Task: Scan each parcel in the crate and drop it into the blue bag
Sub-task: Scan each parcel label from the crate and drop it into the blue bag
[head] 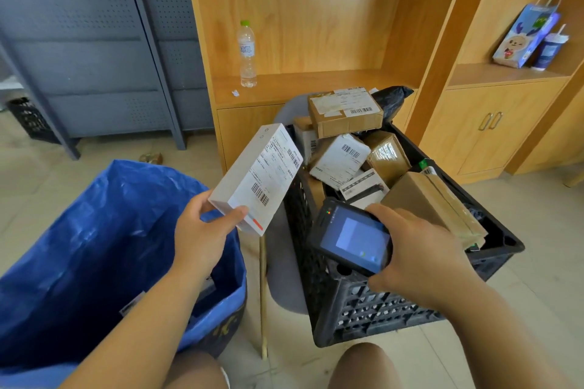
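I saw pale floor tiles (38, 186) under warm wooden shelving (316, 9) with a cupboard door (458, 139) (twin metal handles). Grey perforated metal racking (94, 41) stood to its left; a water bottle (247, 54) stood upright on one shelf.

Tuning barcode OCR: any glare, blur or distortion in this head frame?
Head view: wide-angle bending tilts the wooden shelf uprights; soft glare on its back panel. Head view, centre: white parcel in the left hand shows crisp barcode bars, small print unreadable; scanner screen in the right hand looks washed pale.
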A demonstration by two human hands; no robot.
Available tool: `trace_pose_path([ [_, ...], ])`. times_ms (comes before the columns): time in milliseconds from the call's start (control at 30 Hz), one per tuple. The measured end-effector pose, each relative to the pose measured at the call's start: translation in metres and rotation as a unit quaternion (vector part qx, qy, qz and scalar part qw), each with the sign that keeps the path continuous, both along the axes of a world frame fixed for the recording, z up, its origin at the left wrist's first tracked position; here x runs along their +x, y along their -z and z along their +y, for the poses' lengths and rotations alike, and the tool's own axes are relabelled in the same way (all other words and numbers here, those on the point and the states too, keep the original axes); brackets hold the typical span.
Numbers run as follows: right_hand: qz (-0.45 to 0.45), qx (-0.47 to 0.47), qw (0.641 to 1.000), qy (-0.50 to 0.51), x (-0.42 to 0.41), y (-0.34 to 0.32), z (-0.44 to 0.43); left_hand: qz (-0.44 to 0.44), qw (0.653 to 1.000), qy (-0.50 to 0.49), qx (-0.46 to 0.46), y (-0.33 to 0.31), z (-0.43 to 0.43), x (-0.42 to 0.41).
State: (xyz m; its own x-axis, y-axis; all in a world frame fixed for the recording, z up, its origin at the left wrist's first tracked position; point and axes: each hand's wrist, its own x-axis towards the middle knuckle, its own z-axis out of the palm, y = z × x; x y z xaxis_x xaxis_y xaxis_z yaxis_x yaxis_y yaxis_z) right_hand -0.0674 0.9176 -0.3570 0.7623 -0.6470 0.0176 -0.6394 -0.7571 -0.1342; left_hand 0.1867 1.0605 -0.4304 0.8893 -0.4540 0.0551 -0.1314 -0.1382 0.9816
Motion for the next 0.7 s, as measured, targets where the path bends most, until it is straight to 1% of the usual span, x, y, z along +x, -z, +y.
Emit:
trace_pose_path([
  [100,0.013,-0.010,1.000,0.004,0.002,-0.001,0.002,0.006,1.000,0.001,-0.013,0.002,0.003,0.001],
  [200,0.001,-0.015,1.000,0.013,0.005,-0.002,0.004,0.028,0.999,0.005,-0.033,0.004,0.006,0.002],
  [333,-0.011,-0.008,1.000,0.006,0.017,-0.001,0.009,0.129,0.989,-0.003,-0.075,0.009,0.018,0.007],
  [400,-0.013,0.001,1.000,-0.004,0.027,0.001,0.013,0.184,0.980,-0.019,-0.077,0.016,0.030,0.011],
  [467,-0.014,0.013,1.000,-0.016,0.039,0.005,0.019,0.230,0.971,-0.036,-0.059,0.027,0.047,0.014],
  [533,-0.014,0.022,0.999,-0.030,0.051,0.009,0.025,0.256,0.964,-0.060,-0.030,0.041,0.065,0.019],
  [600,-0.007,0.028,0.999,-0.041,0.063,0.014,0.031,0.269,0.960,-0.081,-0.007,0.055,0.084,0.027],
  [700,-0.001,0.035,0.998,-0.053,0.078,0.020,0.038,0.262,0.960,-0.094,0.030,0.072,0.111,0.045],
])
